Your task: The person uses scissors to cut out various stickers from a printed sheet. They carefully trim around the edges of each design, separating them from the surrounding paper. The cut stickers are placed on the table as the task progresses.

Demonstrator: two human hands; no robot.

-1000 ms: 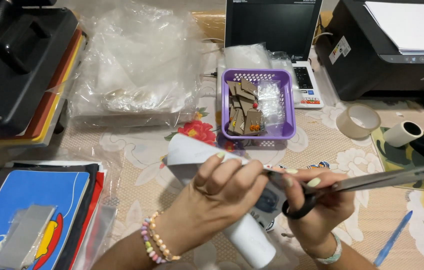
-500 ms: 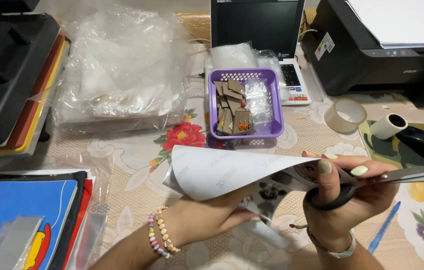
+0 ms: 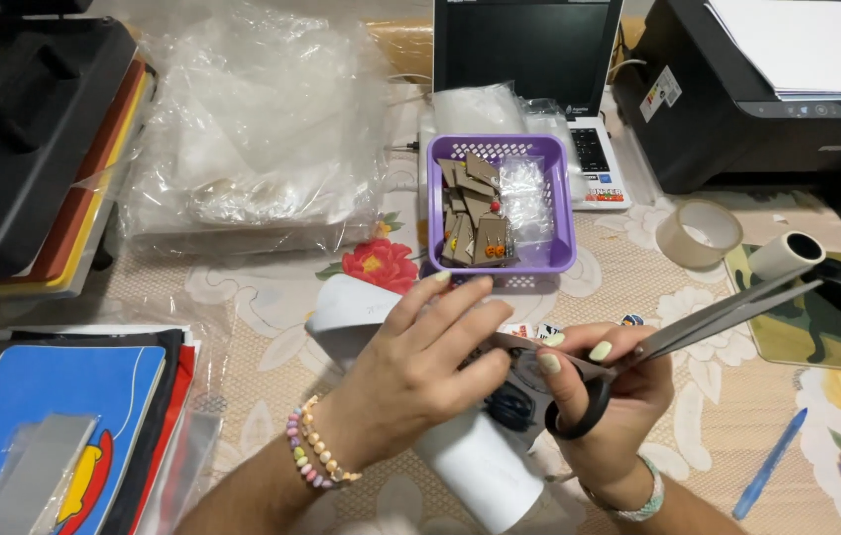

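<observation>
Head view: left hand (image 3: 420,367) clamps curled paper sheet (image 3: 361,312); right hand (image 3: 604,396) grips scissors (image 3: 678,332).
Handling: paper looks light, floppy; hold near the cut.

The left hand (image 3: 420,362) curls over a rolled white sheet (image 3: 480,466) and pinches its printed edge. The right hand (image 3: 604,396) grips black-handled scissors (image 3: 678,332), blades slightly parted and pointing right. Behind them on the floral desk (image 3: 272,357) sit a purple basket (image 3: 559,248) of cardboard pieces, a tape roll (image 3: 700,233), a blue pen (image 3: 767,464) and a black printer (image 3: 728,109).
</observation>
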